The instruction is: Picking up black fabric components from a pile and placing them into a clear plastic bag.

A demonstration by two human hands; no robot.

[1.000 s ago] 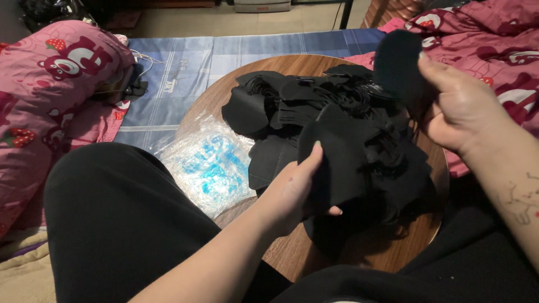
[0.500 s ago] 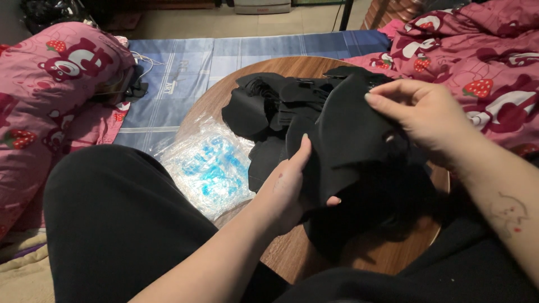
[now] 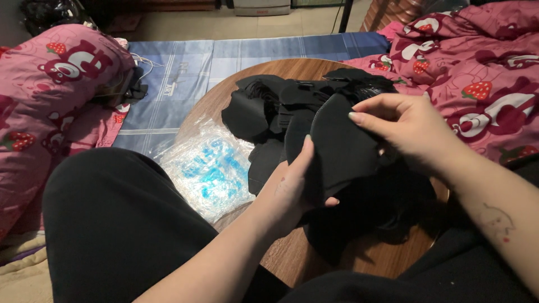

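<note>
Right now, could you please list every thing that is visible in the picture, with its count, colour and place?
black fabric piece: one, black, held up between both hands over the table
pile of black fabric pieces: count unclear, black, on the table behind the hands
round table: one, brown wood, centre
plastic bag: one, clear with blue contents, left edge of the table
floor mat: one, blue checked, beyond the table
bedding: pink with strawberry and bear print, at far left and right
left hand: grip on the piece's lower edge
right hand: pinches the piece's top
</note>
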